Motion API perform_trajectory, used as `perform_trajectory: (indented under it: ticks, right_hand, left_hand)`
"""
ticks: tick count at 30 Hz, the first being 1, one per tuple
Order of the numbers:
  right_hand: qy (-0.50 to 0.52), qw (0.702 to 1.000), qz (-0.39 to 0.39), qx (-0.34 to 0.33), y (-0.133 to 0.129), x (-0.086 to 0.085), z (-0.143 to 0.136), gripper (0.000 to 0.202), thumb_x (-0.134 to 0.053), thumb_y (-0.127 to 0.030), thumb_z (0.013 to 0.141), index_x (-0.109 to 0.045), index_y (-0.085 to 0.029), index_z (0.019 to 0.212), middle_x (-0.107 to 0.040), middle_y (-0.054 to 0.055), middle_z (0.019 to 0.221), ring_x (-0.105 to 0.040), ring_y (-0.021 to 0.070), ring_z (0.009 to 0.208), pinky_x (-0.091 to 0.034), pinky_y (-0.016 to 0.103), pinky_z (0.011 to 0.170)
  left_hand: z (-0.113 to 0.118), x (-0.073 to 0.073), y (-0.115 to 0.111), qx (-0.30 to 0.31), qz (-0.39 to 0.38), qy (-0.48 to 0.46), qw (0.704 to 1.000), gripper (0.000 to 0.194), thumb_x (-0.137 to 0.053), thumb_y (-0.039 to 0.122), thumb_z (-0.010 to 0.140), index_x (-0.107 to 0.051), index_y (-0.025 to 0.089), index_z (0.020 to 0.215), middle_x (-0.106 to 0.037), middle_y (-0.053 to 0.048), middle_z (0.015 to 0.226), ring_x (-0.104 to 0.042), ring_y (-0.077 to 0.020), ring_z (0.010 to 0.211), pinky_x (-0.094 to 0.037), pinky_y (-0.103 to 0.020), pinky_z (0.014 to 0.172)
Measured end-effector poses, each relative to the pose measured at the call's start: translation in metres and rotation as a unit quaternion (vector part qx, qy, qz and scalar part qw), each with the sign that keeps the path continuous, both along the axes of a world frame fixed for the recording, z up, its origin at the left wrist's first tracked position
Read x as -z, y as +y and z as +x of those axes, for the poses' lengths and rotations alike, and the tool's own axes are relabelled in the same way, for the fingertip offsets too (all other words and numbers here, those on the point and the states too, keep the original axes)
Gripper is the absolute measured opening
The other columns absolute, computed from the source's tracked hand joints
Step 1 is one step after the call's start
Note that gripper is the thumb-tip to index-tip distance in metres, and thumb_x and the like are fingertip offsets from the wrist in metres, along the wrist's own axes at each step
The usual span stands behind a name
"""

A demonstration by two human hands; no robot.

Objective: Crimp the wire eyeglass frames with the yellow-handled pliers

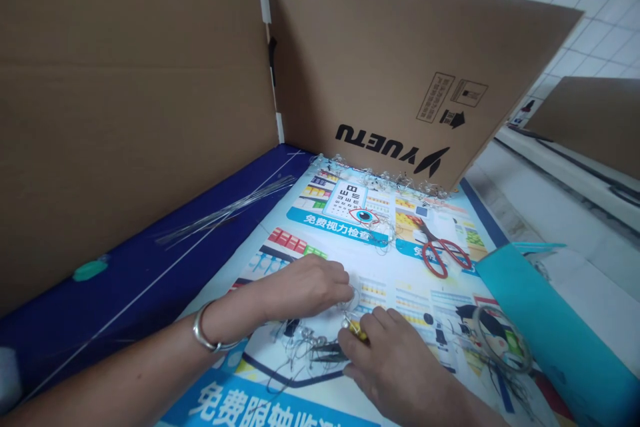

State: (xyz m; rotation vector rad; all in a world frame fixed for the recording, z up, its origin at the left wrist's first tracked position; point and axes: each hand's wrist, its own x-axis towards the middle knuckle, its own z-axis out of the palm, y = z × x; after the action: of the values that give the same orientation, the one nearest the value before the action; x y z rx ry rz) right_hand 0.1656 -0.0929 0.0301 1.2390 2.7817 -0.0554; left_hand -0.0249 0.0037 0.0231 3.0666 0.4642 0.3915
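My left hand (316, 285) is closed in a pinch over the printed sheet, close to a thin, clear or silvery loop (354, 293). What its fingertips hold is hidden. My right hand (393, 357) is wrapped round yellow-handled pliers (327, 349), whose dark jaws point left. Most of the handle is covered by the fingers. Below my left hand and around the jaws lies a tangle of thin wire pieces (300, 340) with small shiny loops or beads.
Red-handled scissors (435, 257) lie farther back on the printed sheet (345, 267). More wire pieces (370, 180) line the cardboard wall (350, 67). Straight wires (230, 209) rest on the blue surface at left. A wire coil (501, 340) sits by a teal panel (555, 327).
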Motion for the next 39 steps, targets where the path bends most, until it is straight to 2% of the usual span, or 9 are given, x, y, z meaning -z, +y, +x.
perform_trajectory:
  ticks: [7, 15, 18, 22, 25, 30, 35, 39]
  right_hand:
    - [0.003, 1.000, 0.004, -0.004, 0.000, 0.000, 0.001, 0.028, -0.051, -0.035, 0.083, -0.046, -0.024, 0.108, -0.054, 0.004, 0.091, -0.045, 0.0221, 0.083, -0.034, 0.035, 0.071]
    - [0.014, 1.000, 0.010, -0.001, -0.001, 0.001, 0.002, 0.029, -0.053, -0.035, 0.082, -0.047, -0.024, 0.108, -0.053, 0.004, 0.092, -0.045, 0.0214, 0.084, -0.033, 0.034, 0.073]
    - [0.013, 1.000, 0.003, -0.001, -0.002, 0.000, 0.002, 0.028, -0.052, -0.035, 0.082, -0.047, -0.024, 0.107, -0.053, 0.004, 0.091, -0.045, 0.0212, 0.084, -0.033, 0.034, 0.074]
    - [0.009, 1.000, -0.008, -0.002, -0.002, -0.001, 0.003, 0.028, -0.052, -0.037, 0.083, -0.047, -0.025, 0.108, -0.053, 0.004, 0.091, -0.044, 0.0215, 0.084, -0.034, 0.034, 0.073]
    - [0.009, 1.000, -0.008, -0.005, -0.001, -0.001, 0.005, 0.031, -0.050, -0.038, 0.083, -0.046, -0.025, 0.111, -0.053, 0.005, 0.092, -0.044, 0.0220, 0.085, -0.033, 0.035, 0.074]
    - [0.036, 0.999, -0.011, -0.003, 0.005, 0.004, 0.012, 0.035, -0.045, -0.040, 0.086, -0.044, -0.025, 0.118, -0.053, 0.006, 0.093, -0.044, 0.0222, 0.087, -0.034, 0.036, 0.075]
    - [0.115, 0.993, -0.001, 0.040, 0.008, 0.010, 0.022, 0.028, -0.040, -0.039, 0.088, -0.051, -0.023, 0.108, -0.053, 0.006, 0.092, -0.045, 0.0209, 0.087, -0.034, 0.034, 0.074]
    - [0.134, 0.991, 0.012, 0.002, 0.012, 0.009, 0.029, 0.024, -0.043, -0.037, 0.087, -0.054, -0.022, 0.102, -0.053, 0.005, 0.088, -0.046, 0.0190, 0.083, -0.033, 0.032, 0.073]
  left_hand:
    - [0.001, -0.005, -0.003, 0.017, 0.009, 0.020, 1.000, 0.016, -0.045, 0.014, 0.087, -0.051, 0.018, 0.073, -0.056, -0.001, 0.069, -0.051, -0.0153, 0.069, -0.039, -0.026, 0.060]
    - [0.001, -0.003, -0.003, 0.024, -0.002, 0.005, 1.000, 0.016, -0.047, 0.014, 0.086, -0.053, 0.018, 0.072, -0.056, -0.001, 0.067, -0.051, -0.0155, 0.068, -0.039, -0.026, 0.061]
    - [0.001, -0.003, -0.001, 0.017, -0.021, -0.002, 1.000, 0.016, -0.048, 0.015, 0.085, -0.053, 0.018, 0.070, -0.056, -0.001, 0.067, -0.051, -0.0153, 0.069, -0.039, -0.027, 0.063]
    - [0.001, -0.001, 0.002, 0.016, -0.084, -0.025, 0.996, 0.013, -0.048, 0.016, 0.084, -0.053, 0.018, 0.073, -0.058, 0.000, 0.073, -0.053, -0.0147, 0.075, -0.040, -0.025, 0.068]
    - [0.001, 0.003, 0.003, -0.012, -0.118, -0.041, 0.992, 0.011, -0.047, 0.015, 0.083, -0.053, 0.018, 0.075, -0.058, 0.000, 0.073, -0.054, -0.0137, 0.074, -0.040, -0.023, 0.068]
    - [0.000, 0.013, 0.007, -0.058, -0.128, -0.042, 0.989, 0.010, -0.047, 0.012, 0.079, -0.055, 0.017, 0.076, -0.059, 0.000, 0.073, -0.055, -0.0126, 0.071, -0.039, -0.021, 0.066]
    - [-0.001, 0.015, 0.011, -0.096, -0.118, -0.043, 0.987, 0.011, -0.047, 0.011, 0.077, -0.056, 0.017, 0.075, -0.060, 0.000, 0.071, -0.056, -0.0124, 0.067, -0.038, -0.021, 0.063]
    - [0.000, 0.012, 0.008, -0.112, -0.099, -0.038, 0.988, 0.009, -0.047, 0.013, 0.077, -0.054, 0.016, 0.072, -0.060, 0.000, 0.069, -0.056, -0.0129, 0.064, -0.037, -0.021, 0.061]
